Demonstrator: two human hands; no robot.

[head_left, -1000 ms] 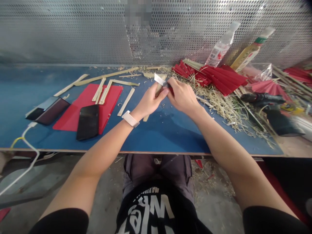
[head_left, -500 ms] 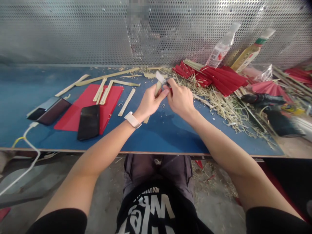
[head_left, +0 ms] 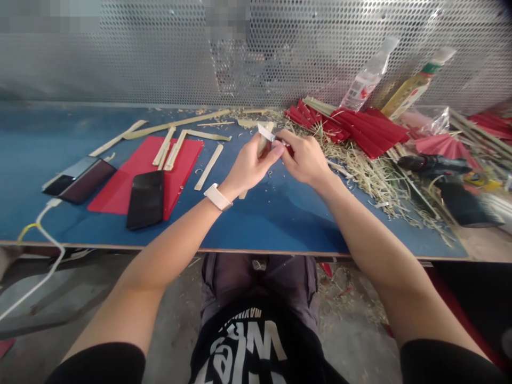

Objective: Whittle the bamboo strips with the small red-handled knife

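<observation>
My left hand point(head_left: 248, 166) is closed around a pale bamboo strip point(head_left: 263, 143). The strip's upper end sticks out above my fingers, and its lower end shows below the wrist. My right hand point(head_left: 307, 159) grips a utility knife point(head_left: 266, 133), its wide blade pointing up and left across the strip. Most of the knife's handle is hidden in my fingers. Both thumbs meet near the blade. Another bamboo strip point(head_left: 208, 167) lies on the table left of my hands.
On the blue table point(head_left: 280, 224) lie a red folder point(head_left: 120, 184), a black phone point(head_left: 145, 200) and more strips. Shavings point(head_left: 372, 170), red fans point(head_left: 368, 128) and a power drill point(head_left: 436, 162) are at right. Two bottles point(head_left: 362, 85) lean on the perforated metal panel point(head_left: 160, 58).
My right hand and the knife have shifted slightly to the right and down. The blade now lies across the strip at a flatter angle; my left hand has barely moved.
</observation>
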